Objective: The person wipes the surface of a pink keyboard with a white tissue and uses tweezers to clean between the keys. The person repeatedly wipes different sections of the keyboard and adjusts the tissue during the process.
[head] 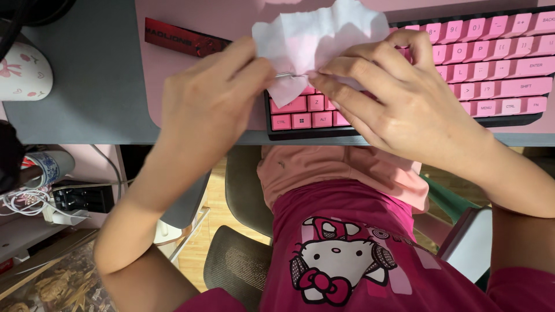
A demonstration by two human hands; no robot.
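Two bare hands meet over the pink-keyed keyboard with a black frame [497, 69], which I take as my landmark. Left hand [211, 95] hovers above its near-left corner, fingers pinched shut on a thin silvery metal tool [284, 74]; I can't tell what kind. Right hand [399, 98] covers the keyboard's middle rows, fingertips [324, 81] pinching the crumpled white tissue sheet [315, 37] where the tool's tip meets it. Tissue sits raised above the keyboard's left half, held between both hands. Pale pink desk mat [231, 17] lies under the keyboard and spreads left of it. Far left of the keyboard, on the grey desk top [92, 86], I see a white mug with pink prints [23, 72].
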